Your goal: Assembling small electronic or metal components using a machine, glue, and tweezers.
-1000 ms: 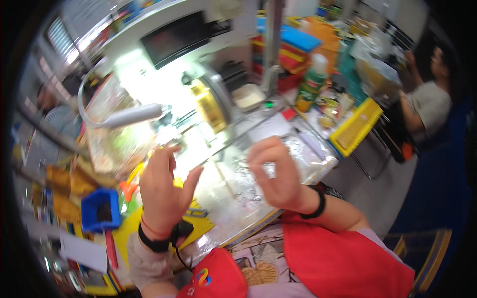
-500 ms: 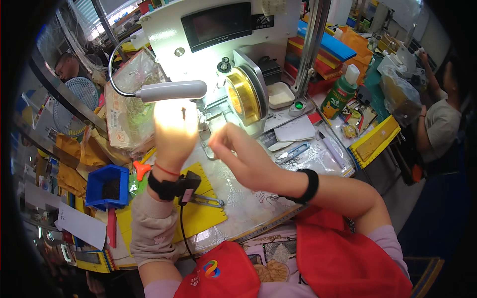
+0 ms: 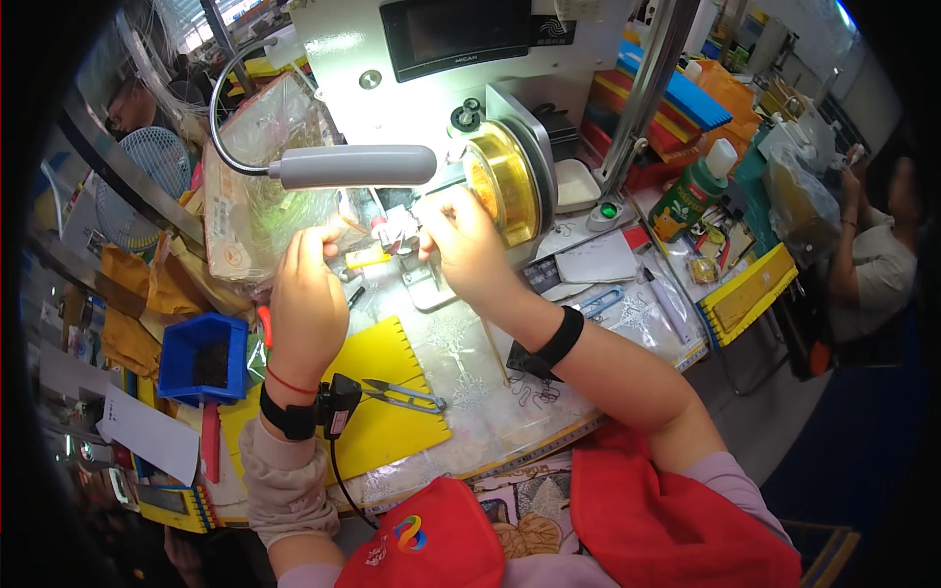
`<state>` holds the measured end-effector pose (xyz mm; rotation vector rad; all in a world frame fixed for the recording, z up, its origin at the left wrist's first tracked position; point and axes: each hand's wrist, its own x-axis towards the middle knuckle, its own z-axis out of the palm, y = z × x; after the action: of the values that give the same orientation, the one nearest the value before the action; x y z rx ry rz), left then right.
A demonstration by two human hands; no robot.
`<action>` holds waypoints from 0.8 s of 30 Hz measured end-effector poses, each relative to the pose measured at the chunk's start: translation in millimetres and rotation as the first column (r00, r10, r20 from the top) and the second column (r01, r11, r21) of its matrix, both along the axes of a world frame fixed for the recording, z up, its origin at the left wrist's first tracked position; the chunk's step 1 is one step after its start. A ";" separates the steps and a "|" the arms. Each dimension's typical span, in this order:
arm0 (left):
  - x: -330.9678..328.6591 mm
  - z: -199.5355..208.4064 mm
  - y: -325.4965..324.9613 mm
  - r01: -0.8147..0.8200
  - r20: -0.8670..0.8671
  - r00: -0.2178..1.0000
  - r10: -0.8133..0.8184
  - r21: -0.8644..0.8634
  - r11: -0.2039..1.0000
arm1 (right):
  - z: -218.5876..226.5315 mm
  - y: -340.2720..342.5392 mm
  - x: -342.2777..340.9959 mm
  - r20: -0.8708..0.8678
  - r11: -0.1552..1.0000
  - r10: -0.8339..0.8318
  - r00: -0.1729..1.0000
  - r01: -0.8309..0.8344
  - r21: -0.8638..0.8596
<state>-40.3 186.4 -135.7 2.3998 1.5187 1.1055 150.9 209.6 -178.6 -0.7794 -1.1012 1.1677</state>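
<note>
I should work gently where the lamp (image 3: 358,167) shines, my right hand (image 3: 463,245) bunched at the machine head (image 3: 395,231) beside the spool (image 3: 529,186), my left hand (image 3: 309,299) loosely curled, either's hold unclear.

At twelve o'clock, the bare right hand (image 3: 463,238) bends its fingers beside small whitish machine parts (image 3: 397,233); the bare left hand (image 3: 309,297) is at nine. Grey metal snips (image 3: 404,391) lie on a flat yellow board (image 3: 377,441) at seven; a green, white-capped bottle (image 3: 688,201) stands at two.
</note>
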 end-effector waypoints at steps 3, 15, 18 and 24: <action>3.4 -2.3 -3.8 0.014 -0.090 0.996 -0.012 0.026 1.000 | 1.1 0.9 5.6 0.046 0.999 0.020 0.999 -0.021 0.025; 18.2 -24.6 -0.5 0.030 -0.229 0.973 0.003 0.141 0.990 | -2.4 8.0 8.6 0.092 0.997 0.048 0.995 -0.054 0.060; 18.7 -25.3 3.6 0.046 -0.278 0.961 0.013 0.205 0.978 | -2.0 19.5 9.0 0.149 0.989 0.064 0.987 -0.083 0.125; 15.6 -37.4 -4.0 -0.162 -0.440 0.873 0.213 0.150 0.975 | -3.6 7.4 11.7 0.246 0.993 0.052 0.968 -0.076 0.088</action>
<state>-24.7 182.4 -173.0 2.7779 1.9074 0.6899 162.5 217.0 -182.2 -0.8317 -1.3858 1.0828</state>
